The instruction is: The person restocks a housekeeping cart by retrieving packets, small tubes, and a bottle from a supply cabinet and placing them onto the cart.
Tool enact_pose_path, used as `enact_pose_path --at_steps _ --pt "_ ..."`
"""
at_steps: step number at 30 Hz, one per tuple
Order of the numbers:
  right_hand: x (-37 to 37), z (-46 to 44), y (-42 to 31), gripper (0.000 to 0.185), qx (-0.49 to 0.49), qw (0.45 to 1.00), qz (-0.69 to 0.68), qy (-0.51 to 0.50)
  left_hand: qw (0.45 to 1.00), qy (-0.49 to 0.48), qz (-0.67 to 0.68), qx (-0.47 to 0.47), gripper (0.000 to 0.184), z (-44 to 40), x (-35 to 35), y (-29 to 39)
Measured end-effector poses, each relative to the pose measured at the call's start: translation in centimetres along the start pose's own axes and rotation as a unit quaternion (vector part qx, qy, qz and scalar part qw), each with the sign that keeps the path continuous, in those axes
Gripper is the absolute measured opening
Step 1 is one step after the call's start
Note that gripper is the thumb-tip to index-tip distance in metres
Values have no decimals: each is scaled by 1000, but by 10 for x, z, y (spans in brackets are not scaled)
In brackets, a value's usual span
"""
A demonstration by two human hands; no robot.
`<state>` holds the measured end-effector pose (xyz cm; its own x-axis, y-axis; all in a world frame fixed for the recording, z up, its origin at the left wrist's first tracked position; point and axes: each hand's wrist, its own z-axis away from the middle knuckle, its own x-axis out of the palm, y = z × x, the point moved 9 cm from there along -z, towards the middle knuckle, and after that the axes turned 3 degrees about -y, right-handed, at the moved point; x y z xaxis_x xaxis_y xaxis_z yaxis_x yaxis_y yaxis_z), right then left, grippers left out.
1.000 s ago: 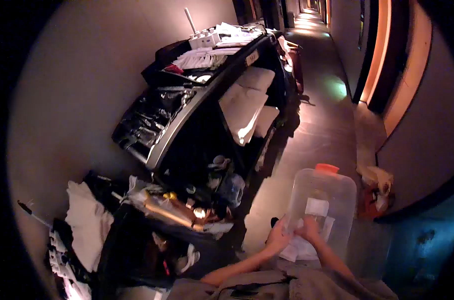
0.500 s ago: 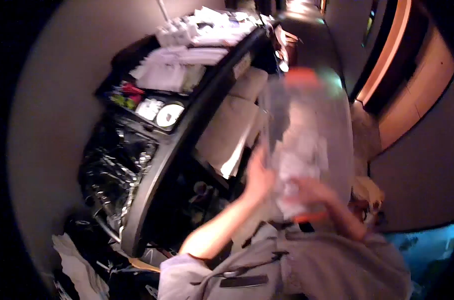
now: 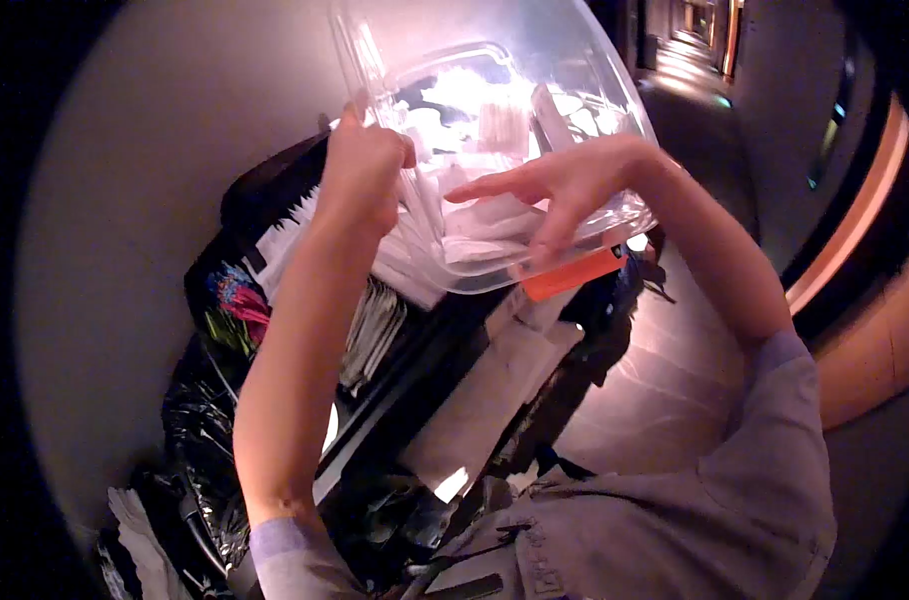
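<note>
My left fingers (image 3: 390,146) are clamped on the rim of the clear bin (image 3: 430,225), tilted over the cart (image 3: 427,358); my right fingers (image 3: 510,184) are spread at its near end, contact unclear. The shell looks light, stiff and slick, best held by opposite rims; the white packets (image 3: 495,220) beneath my right fingers look soft. Its long axis seems to run away ahead of me, the orange latch (image 3: 575,275) below my right fingers.
</note>
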<state>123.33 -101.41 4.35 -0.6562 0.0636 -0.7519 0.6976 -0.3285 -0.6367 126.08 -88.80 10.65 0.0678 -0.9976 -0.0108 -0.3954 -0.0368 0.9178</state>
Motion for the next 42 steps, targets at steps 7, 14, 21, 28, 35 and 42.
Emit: enact_pose_path --at_steps 7,14,21,28,35,42 --pt "-51 -85 80 86 112 987 110 -20 999 31 -13 -14 61 -75 -31 -40" --pt "-57 -124 77 75 104 973 159 -128 996 0 -66 -64 53 -111 -34 -52" --pt "-125 -118 59 54 40 989 144 -20 996 -49 -35 -61 84 -124 -108 -18" --pt "-224 -65 4 61 -61 929 -91 353 983 -157 -97 28 87 -66 -92 13" --pt "-237 -66 -47 47 -201 910 -77 355 976 -129 -135 116 86 -71 -77 43" --pt "-232 -54 -40 59 -144 889 -84 427 986 -69 -14 152 51 -116 -29 27"
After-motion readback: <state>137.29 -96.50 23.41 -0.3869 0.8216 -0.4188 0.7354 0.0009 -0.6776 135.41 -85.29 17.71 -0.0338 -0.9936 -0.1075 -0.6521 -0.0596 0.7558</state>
